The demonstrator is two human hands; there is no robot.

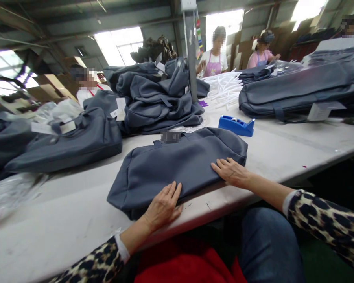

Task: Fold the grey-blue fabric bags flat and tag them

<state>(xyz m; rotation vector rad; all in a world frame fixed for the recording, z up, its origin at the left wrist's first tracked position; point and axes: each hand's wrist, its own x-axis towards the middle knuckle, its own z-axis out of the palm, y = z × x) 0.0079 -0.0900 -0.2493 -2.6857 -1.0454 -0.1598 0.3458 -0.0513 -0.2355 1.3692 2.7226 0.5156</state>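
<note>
Grey bag [177, 165] flat under both hands' spread fingers [168, 194], ungripped; tape dispenser [236, 125] just beyond.

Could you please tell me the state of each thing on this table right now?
Flat grey fabric bag: lying flat, closed.
Left hand: open, palm on the bag.
Right hand: open, flat on the bag.
Blue plastic tape dispenser: standing untouched.
Pile of grey bags: heaped.

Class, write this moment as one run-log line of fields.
left hand: flat on grey bag, near edge | right hand: flat on same bag | bag: lying on table | behind: blue tape dispenser
</note>
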